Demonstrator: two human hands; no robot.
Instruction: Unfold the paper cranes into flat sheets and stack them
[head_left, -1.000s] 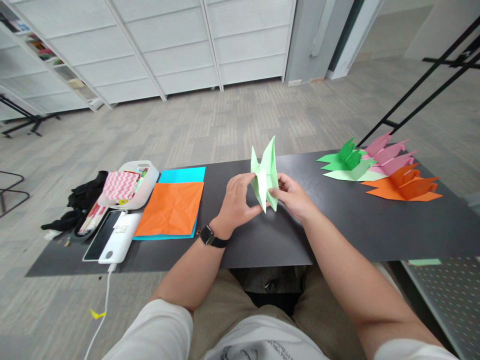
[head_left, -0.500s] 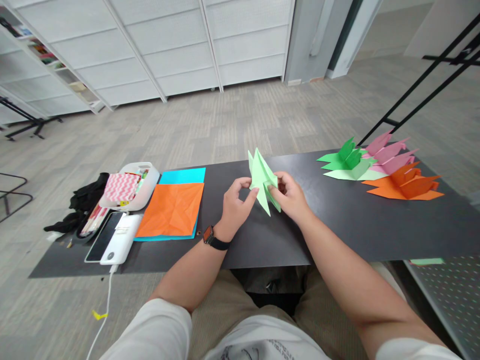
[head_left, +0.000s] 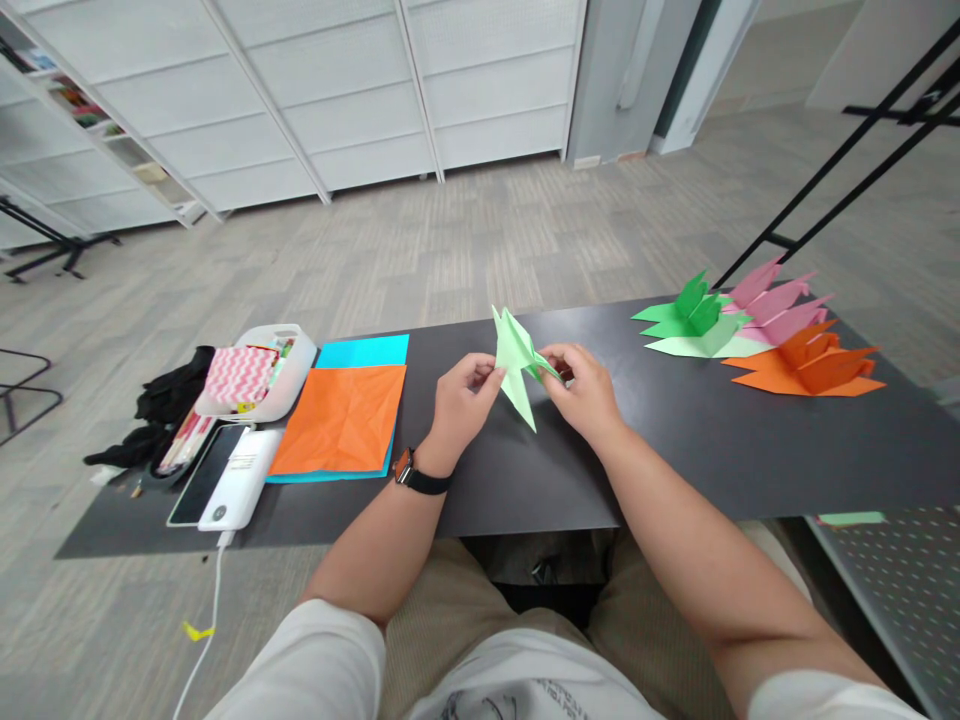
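Light green folded paper (head_left: 514,352), an origami piece with several pointed flaps, is held between my hands above the dark table (head_left: 510,490). My left hand (head_left: 466,400) pinches its left edge between thumb and fingers. On the other side, my right hand (head_left: 581,390) is closed on a flap at the right. One long point hangs down toward the tabletop between the hands. The tips of some right fingers are hidden behind the paper.
Left of my hands lie orange paper (head_left: 341,420) and blue paper (head_left: 367,350). Beyond are a power bank (head_left: 241,480), a phone (head_left: 206,475) and a white case (head_left: 300,360). Folded green (head_left: 697,310), pink (head_left: 780,310) and orange paper pieces (head_left: 817,365) stand at the right.
The right flap of the green paper has swung outward and up with my right hand, opening a wider gap from the hanging point. My left hand has shifted slightly left.
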